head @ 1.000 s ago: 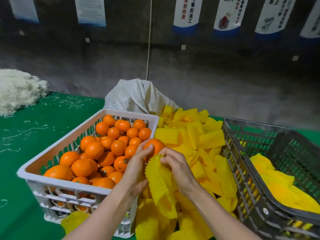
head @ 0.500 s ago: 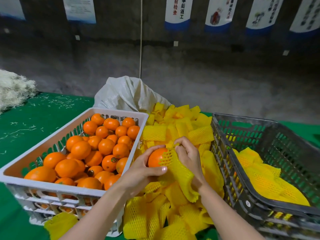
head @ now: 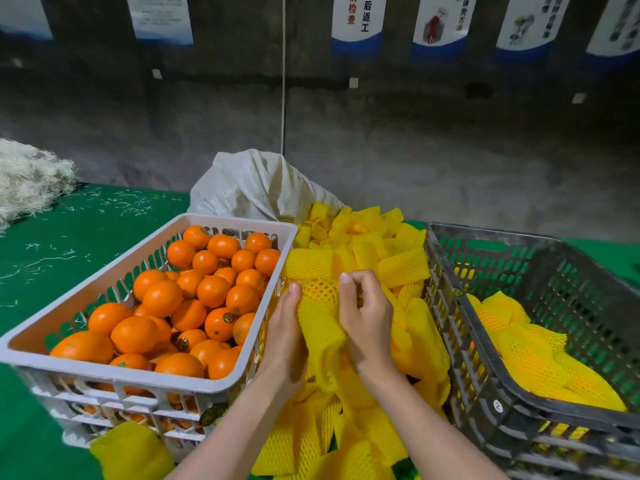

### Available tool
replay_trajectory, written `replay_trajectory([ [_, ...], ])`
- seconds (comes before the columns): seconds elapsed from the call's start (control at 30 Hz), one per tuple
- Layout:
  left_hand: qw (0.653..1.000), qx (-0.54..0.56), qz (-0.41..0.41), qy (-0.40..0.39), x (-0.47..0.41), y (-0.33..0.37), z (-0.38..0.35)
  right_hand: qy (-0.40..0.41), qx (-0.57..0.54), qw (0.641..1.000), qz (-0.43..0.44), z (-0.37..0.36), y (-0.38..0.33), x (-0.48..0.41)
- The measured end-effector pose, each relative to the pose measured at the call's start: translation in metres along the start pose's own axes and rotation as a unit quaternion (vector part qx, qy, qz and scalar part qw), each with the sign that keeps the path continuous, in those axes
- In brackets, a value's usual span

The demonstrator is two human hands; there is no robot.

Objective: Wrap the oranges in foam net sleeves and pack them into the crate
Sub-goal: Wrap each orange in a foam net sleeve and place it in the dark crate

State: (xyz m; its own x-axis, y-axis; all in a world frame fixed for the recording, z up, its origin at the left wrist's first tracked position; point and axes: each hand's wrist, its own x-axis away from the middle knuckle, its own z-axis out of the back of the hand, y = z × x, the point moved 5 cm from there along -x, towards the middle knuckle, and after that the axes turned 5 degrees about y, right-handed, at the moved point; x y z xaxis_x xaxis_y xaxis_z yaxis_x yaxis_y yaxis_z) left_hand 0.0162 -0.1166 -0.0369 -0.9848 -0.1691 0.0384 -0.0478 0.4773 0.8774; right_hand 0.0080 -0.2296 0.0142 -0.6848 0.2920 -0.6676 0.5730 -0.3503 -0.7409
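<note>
Between my hands is an orange inside a yellow foam net sleeve (head: 320, 311); its skin shows through the stretched mesh at the top and the loose sleeve end hangs toward me. My left hand (head: 285, 336) holds its left side, thumb up along the net. My right hand (head: 365, 315) grips the right side with curled fingers. Bare oranges (head: 194, 303) fill the white crate (head: 86, 317) on the left. The dark grey crate (head: 519, 386) on the right holds wrapped oranges (head: 533, 355).
A heap of loose yellow foam sleeves (head: 374, 258) lies between the two crates and under my hands. A white woven sack (head: 252, 185) sits behind it. The table has a green cover (head: 69, 233) with white shreds; a shredded-fibre pile (head: 27, 181) is at far left.
The sleeve has been pulled up over the orange, which was half bare before. Both hands now close around the wrapped fruit over the sleeve heap.
</note>
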Motion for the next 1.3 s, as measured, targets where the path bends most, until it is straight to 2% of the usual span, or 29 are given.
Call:
replay_trajectory([
  [0.07, 0.999, 0.021, 0.027, -0.006, -0.002, -0.004, 0.003, -0.018, -0.02, 1.0, -0.01, 0.002, 0.004, -0.016],
  [0.13, 0.999, 0.027, 0.045, 0.007, -0.004, -0.011, 0.01, -0.066, -0.042, 0.995, -0.057, -0.002, 0.008, -0.027],
  [0.23, 0.99, 0.104, 0.066, -0.069, -0.003, -0.008, 0.0, -0.128, -0.104, 0.973, -0.161, -0.012, 0.018, -0.026],
  [0.33, 0.974, 0.187, 0.09, -0.091, 0.0, 0.0, -0.009, -0.162, -0.171, 0.945, -0.226, -0.018, 0.024, -0.019],
  [0.4, 0.971, 0.2, 0.087, -0.093, -0.001, 0.001, -0.014, -0.164, -0.198, 0.936, -0.239, -0.018, 0.026, -0.014],
  [0.53, 0.974, 0.187, 0.117, -0.048, -0.006, -0.007, -0.014, -0.142, -0.189, 0.953, -0.189, -0.011, 0.029, -0.007],
  [0.63, 0.974, 0.184, 0.131, -0.007, -0.01, -0.01, -0.01, -0.159, -0.161, 0.948, -0.223, -0.014, 0.037, -0.001],
  [0.73, 0.987, 0.118, 0.084, 0.073, -0.017, -0.007, -0.001, -0.22, -0.127, 0.937, -0.238, -0.015, 0.042, 0.008],
  [0.77, 0.989, 0.071, 0.056, 0.114, -0.02, -0.006, 0.005, -0.222, -0.122, 0.931, -0.263, -0.013, 0.045, 0.009],
  [0.83, 0.987, -0.045, -0.044, 0.148, -0.02, 0.002, 0.012, -0.237, -0.133, 0.897, -0.348, -0.007, 0.053, 0.015],
  [0.93, 0.948, -0.189, -0.214, 0.139, -0.011, 0.016, 0.012, -0.25, -0.217, 0.839, -0.431, -0.013, 0.058, 0.024],
  [1.0, 0.916, -0.245, -0.278, 0.152, -0.01, 0.023, 0.009, -0.226, -0.249, 0.82, -0.463, -0.021, 0.062, 0.028],
  [1.07, 0.902, -0.263, -0.297, 0.174, -0.012, 0.024, 0.007, -0.18, -0.293, 0.81, -0.476, -0.026, 0.06, 0.028],
  [1.2, 0.937, -0.194, -0.245, 0.156, -0.018, 0.013, 0.005, -0.073, -0.346, 0.808, -0.472, -0.025, 0.062, 0.022],
  [1.3, 0.951, -0.161, -0.232, 0.125, -0.021, 0.014, 0.006, -0.044, -0.365, 0.784, -0.5, -0.024, 0.064, 0.024],
])
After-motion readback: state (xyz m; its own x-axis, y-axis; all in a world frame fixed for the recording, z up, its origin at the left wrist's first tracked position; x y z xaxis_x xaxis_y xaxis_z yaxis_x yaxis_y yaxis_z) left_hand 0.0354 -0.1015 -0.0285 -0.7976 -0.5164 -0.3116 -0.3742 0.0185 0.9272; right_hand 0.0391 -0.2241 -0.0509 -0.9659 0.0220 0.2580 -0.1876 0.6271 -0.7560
